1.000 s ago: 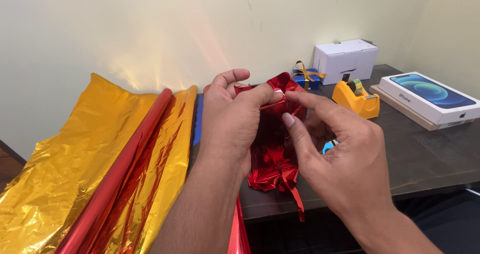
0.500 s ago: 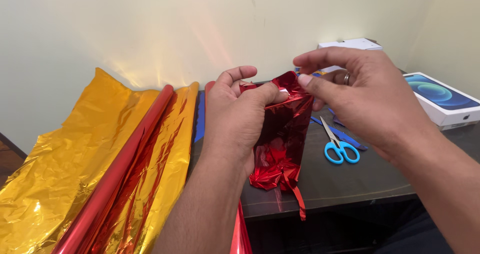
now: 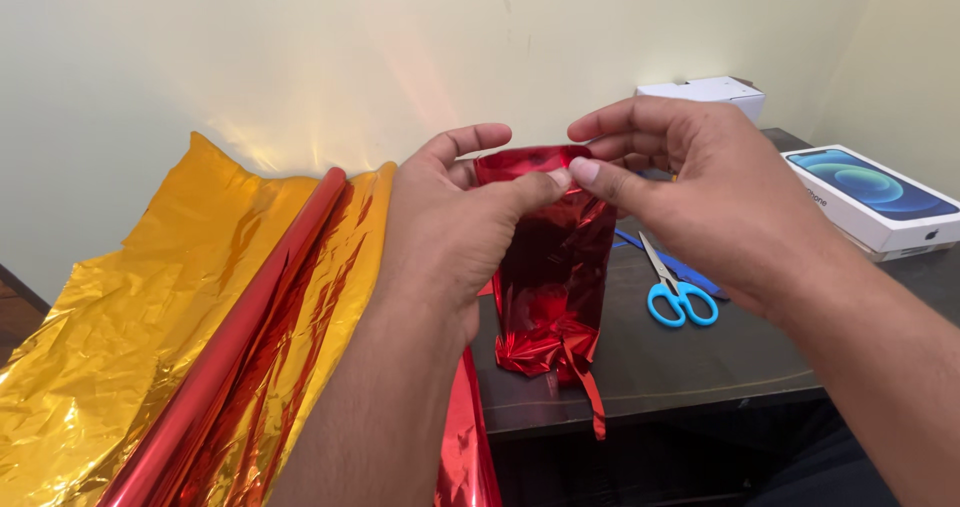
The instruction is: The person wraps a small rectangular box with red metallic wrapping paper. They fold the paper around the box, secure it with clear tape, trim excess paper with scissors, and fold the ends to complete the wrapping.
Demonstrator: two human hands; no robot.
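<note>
A box wrapped in shiny red foil [image 3: 555, 267] stands upright on the dark table [image 3: 700, 367], a loose red strip hanging from its lower end over the table's front edge. My left hand [image 3: 450, 227] grips its left side, thumb pressed on the top fold. My right hand [image 3: 690, 192] is at the top right corner, thumb and fingers pinching the foil's upper edge next to my left thumb.
Crinkled gold foil sheets [image 3: 130, 337] and a red foil roll [image 3: 240, 347] lie at the left. Blue-handled scissors [image 3: 675, 292] rest right of the box on blue foil scraps. A phone box [image 3: 875, 197] and a white carton [image 3: 710, 92] sit at the right rear.
My right hand rose from the front of the box, swung up to the right, then settled on the top edge. The box now stands more upright, its top fold flattened.
</note>
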